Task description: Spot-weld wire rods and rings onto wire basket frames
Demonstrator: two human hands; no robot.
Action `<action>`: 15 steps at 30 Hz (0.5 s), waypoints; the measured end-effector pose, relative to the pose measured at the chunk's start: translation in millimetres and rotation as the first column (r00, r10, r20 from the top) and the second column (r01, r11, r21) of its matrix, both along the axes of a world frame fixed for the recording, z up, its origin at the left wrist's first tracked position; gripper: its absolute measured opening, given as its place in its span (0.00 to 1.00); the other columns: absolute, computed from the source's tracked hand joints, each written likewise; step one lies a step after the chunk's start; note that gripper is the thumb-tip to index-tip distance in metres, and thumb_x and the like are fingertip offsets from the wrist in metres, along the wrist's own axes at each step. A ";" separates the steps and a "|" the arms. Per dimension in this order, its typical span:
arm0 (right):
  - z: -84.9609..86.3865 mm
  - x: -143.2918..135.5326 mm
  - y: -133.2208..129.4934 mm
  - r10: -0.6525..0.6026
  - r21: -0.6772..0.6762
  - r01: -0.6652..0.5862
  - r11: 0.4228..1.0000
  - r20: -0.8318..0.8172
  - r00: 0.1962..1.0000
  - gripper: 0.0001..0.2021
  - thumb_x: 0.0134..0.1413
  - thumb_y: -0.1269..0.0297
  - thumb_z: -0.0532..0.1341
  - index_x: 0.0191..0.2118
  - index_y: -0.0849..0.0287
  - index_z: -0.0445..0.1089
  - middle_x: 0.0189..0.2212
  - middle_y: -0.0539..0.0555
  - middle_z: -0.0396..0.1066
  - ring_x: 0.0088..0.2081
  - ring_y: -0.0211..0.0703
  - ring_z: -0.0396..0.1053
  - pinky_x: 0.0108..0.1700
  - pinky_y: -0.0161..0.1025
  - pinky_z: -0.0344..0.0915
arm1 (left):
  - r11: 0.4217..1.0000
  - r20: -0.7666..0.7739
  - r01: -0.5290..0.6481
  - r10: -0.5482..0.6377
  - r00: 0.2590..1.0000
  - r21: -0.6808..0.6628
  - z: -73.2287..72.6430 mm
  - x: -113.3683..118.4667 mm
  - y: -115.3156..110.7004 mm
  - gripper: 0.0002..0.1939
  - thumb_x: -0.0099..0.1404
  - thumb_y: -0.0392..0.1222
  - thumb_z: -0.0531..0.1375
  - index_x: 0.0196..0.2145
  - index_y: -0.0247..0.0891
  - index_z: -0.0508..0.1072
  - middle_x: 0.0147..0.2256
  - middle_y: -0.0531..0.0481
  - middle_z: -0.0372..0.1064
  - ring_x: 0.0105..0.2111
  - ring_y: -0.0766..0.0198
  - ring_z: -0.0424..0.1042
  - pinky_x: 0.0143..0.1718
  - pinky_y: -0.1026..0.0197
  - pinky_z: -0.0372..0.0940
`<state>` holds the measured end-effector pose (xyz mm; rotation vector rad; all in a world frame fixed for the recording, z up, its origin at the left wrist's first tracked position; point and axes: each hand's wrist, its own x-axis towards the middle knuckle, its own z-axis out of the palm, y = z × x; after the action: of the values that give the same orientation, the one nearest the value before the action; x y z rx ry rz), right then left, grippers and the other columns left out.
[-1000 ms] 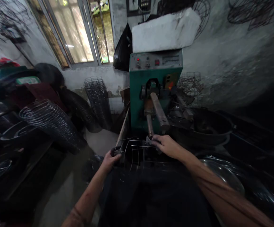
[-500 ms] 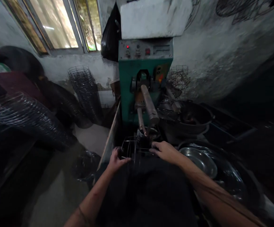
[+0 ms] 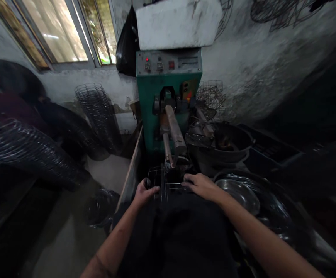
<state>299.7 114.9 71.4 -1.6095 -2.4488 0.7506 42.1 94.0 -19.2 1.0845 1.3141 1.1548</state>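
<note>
In front of my body, my left hand (image 3: 145, 193) is closed on the left side of a wire frame (image 3: 155, 170), thumb lying along it. My right hand (image 3: 197, 184) pinches the right end of thin wires (image 3: 173, 183) that run across to the frame. Whether these wires are joined to the frame, I cannot tell. Just beyond the hands, the lower arm (image 3: 167, 147) and the thicker upper arm (image 3: 176, 133) of a green spot welder (image 3: 147, 131) point toward me. The frame's lower part is lost against my dark clothing.
Metal bowls (image 3: 239, 193) lie in a large basin at right, with a dark pan (image 3: 234, 144) behind. Stacks of wire baskets (image 3: 97, 112) lean at left, near a person in dark red (image 3: 14, 110). A board edge (image 3: 131, 162) rises left of my hands.
The view has turned slightly right, so the welder and surroundings sit further left. Both hands keep their hold, and the wire frame has tilted a little between them.
</note>
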 end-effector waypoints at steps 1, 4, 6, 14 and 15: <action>1.8 -0.9 1.4 0.000 0.006 -0.001 1.000 0.014 1.000 0.12 0.59 0.55 0.54 0.33 0.55 0.70 0.26 0.52 0.72 0.29 0.41 0.68 0.30 0.34 0.53 | 1.000 -0.013 -0.004 0.004 1.000 0.001 2.4 2.1 2.9 0.25 0.40 0.52 0.71 0.24 0.38 0.60 0.20 0.59 0.56 0.21 0.72 0.57 0.22 0.68 0.55; 6.7 -1.5 6.6 -0.004 0.014 0.004 1.000 0.038 0.999 0.11 0.59 0.56 0.54 0.33 0.55 0.70 0.27 0.52 0.72 0.30 0.41 0.68 0.30 0.34 0.53 | 1.000 -0.033 -0.014 0.014 0.999 -0.006 9.9 8.3 11.0 0.24 0.41 0.52 0.70 0.25 0.37 0.62 0.21 0.57 0.60 0.22 0.70 0.60 0.23 0.68 0.57; 7.9 0.7 11.1 -0.004 0.005 0.004 1.000 0.039 0.999 0.11 0.59 0.56 0.55 0.33 0.55 0.70 0.27 0.52 0.72 0.30 0.41 0.68 0.31 0.34 0.53 | 1.000 -0.044 -0.030 0.030 0.999 -0.002 14.2 11.3 15.6 0.23 0.41 0.52 0.71 0.25 0.36 0.64 0.22 0.56 0.63 0.23 0.69 0.62 0.24 0.67 0.58; 2.1 16.8 33.6 0.070 -0.020 -0.074 0.997 -0.145 0.987 0.14 0.56 0.56 0.55 0.30 0.58 0.72 0.29 0.52 0.72 0.31 0.42 0.67 0.34 0.36 0.59 | 0.998 -0.008 -0.054 0.053 0.999 -0.022 24.1 22.4 26.4 0.22 0.40 0.51 0.71 0.26 0.35 0.68 0.23 0.54 0.66 0.24 0.67 0.65 0.25 0.65 0.61; 0.3 18.7 36.3 0.061 -0.021 -0.066 0.998 -0.184 0.981 0.14 0.55 0.55 0.56 0.31 0.58 0.73 0.29 0.52 0.73 0.32 0.43 0.67 0.35 0.36 0.60 | 0.999 0.015 -0.049 0.049 0.999 -0.020 24.0 24.0 27.7 0.22 0.41 0.51 0.71 0.27 0.35 0.68 0.23 0.54 0.67 0.24 0.66 0.66 0.26 0.65 0.62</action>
<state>318.4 151.2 71.7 -1.4072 -2.3780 0.9012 66.1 121.7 4.8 1.0323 1.3438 1.1817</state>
